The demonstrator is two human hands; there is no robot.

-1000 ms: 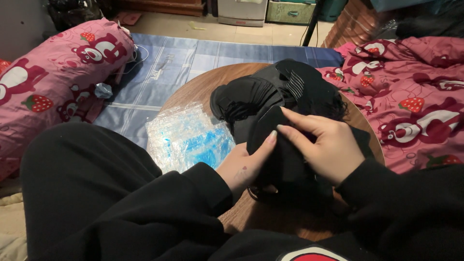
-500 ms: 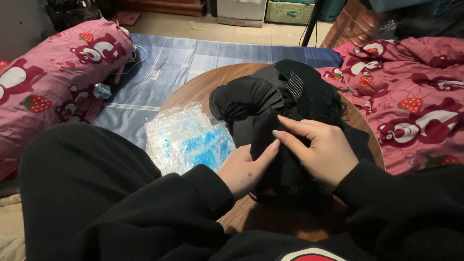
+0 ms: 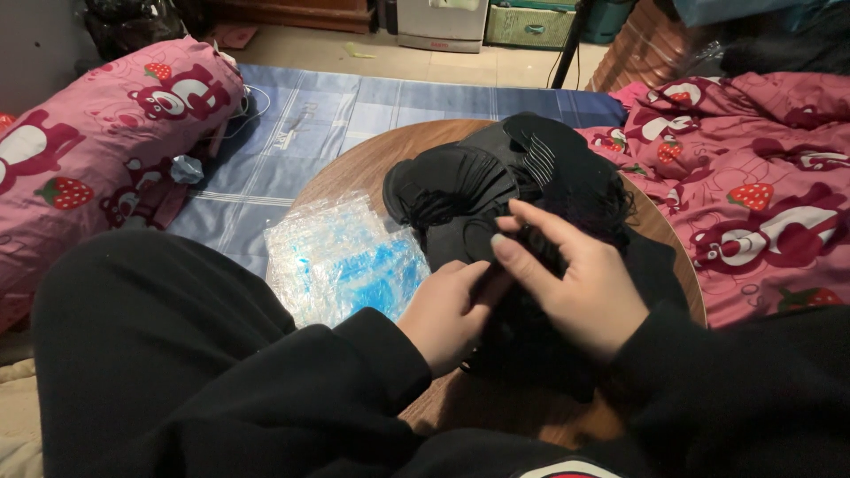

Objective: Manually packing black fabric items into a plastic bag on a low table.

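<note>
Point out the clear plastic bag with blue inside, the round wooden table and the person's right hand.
clear plastic bag (image 3: 345, 261): head view, middle of its crinkled top face.
round wooden table (image 3: 350, 168): head view, bare top near the far-left rim.
right hand (image 3: 580, 283): head view, back of the hand.

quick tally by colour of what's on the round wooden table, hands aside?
Black: 1, a pile of black fabric items; separate pieces cannot be told apart. The left hand and right hand grip its near part.
Clear with blue: 1, the plastic bag, beside the pile.
Total: 2 on the table.
</note>
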